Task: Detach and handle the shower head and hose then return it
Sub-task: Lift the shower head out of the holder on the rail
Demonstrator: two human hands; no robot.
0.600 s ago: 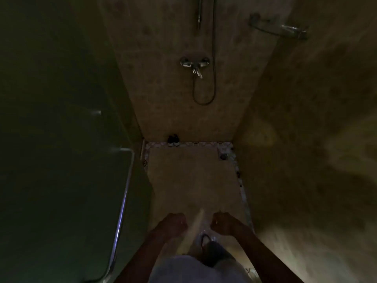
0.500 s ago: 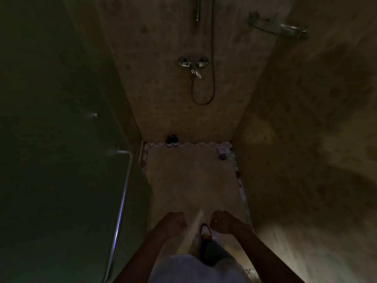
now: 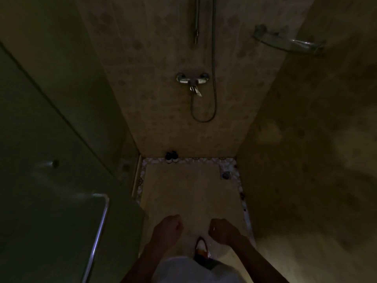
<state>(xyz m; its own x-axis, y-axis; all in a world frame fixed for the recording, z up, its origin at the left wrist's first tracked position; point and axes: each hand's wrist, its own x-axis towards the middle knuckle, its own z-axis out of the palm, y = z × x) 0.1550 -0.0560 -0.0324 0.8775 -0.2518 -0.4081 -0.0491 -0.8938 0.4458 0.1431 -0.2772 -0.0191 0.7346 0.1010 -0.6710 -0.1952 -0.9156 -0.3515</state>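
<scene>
A dim, narrow shower stall was seen from the head camera, looking down. The far wall (image 3: 163, 88) was pale patterned tile. A chrome mixer tap (image 3: 192, 78) sat on it, and the thin metal hose (image 3: 213, 64) ran vertically beside a chrome rail (image 3: 196, 23), looping in a U below the tap. The shower head was out of frame above. A curved glass shelf (image 3: 289, 42) hung at the right corner. The floor (image 3: 189, 190) was smooth beige, edged with pebbles. The left hand (image 3: 170, 227) and right hand (image 3: 221, 230) hovered low, apart, fingers curled into loose empty fists, well away from the hose.
</scene>
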